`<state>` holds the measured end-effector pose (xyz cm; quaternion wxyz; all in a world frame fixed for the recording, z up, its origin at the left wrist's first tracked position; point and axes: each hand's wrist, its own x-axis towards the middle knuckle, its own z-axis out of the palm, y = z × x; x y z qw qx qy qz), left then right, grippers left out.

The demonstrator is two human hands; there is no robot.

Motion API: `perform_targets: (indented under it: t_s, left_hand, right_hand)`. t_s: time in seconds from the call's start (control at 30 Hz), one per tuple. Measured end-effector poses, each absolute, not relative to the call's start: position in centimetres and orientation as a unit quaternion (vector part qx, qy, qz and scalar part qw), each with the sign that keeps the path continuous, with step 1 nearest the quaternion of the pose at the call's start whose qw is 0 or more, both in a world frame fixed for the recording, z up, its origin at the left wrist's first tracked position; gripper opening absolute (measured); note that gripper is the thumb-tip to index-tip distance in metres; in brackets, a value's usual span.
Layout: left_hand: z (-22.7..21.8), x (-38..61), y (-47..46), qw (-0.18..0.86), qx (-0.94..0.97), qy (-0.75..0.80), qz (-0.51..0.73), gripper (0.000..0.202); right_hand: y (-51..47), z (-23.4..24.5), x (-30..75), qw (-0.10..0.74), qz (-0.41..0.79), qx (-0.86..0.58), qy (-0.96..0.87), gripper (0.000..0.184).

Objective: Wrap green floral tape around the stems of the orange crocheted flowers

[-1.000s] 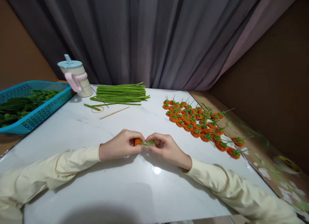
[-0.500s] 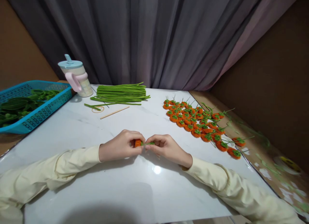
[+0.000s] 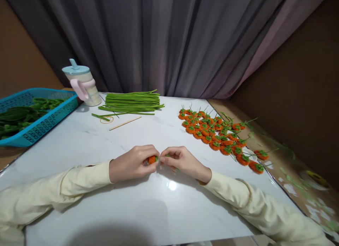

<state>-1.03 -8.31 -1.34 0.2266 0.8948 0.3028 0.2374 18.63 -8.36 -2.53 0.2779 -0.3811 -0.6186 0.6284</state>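
Observation:
My left hand (image 3: 135, 162) is closed around a small orange craft pumpkin (image 3: 152, 160) with a bit of green at its right end. Fingers hide much of it. Just to its right, my right hand (image 3: 182, 162) pinches a green pipe cleaner (image 3: 167, 155) at the pumpkin's top; only short bits of it show between the fingers. Both hands are held above the front middle of the white table, their fingertips almost touching. Several similar orange craft pumpkins (image 3: 214, 145) with green tops and thin stems lie in rows at the right.
Green pipe cleaners (image 3: 132, 102) lie bundled at the back. Before them are a thin wooden stick (image 3: 125, 123) and rubber bands (image 3: 106, 120). A lidded cup (image 3: 84, 84) stands back left, beside a blue basket (image 3: 42, 127) of green pieces. Scraps (image 3: 291, 190) lie beyond the table's right edge.
My left hand has turned slightly, showing more of the orange pumpkin. The green piece between my right fingers is more hidden now. Things on the table have stayed put.

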Motion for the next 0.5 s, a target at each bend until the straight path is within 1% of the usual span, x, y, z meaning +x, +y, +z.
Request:
perform_targets:
  t_s: [0.1,0.23,0.4,0.5]
  left_hand:
    - [-1.8,-1.1,-8.3,0.202,0.905,0.291,0.237,0.016]
    - [-2.2,-1.2,-8.2,0.159,0.920,0.267,0.238,0.017]
    - [-2.4,-1.3,-8.2,0.133,0.924,0.263,0.246,0.012]
    - [-2.6,-1.4,-8.1,0.110,0.923,0.260,0.261,0.016]
  right_hand:
    - [-8.3,-2.6,18.6,0.281,0.621,-0.392,-0.619,0.021]
    - [-8.2,-2.5,18.5,0.274,0.623,-0.389,-0.620,0.021]
    - [-8.1,-2.7,18.5,0.277,0.624,-0.395,-0.615,0.020]
    - [-8.2,-2.6,18.5,0.280,0.617,-0.401,-0.617,0.016]
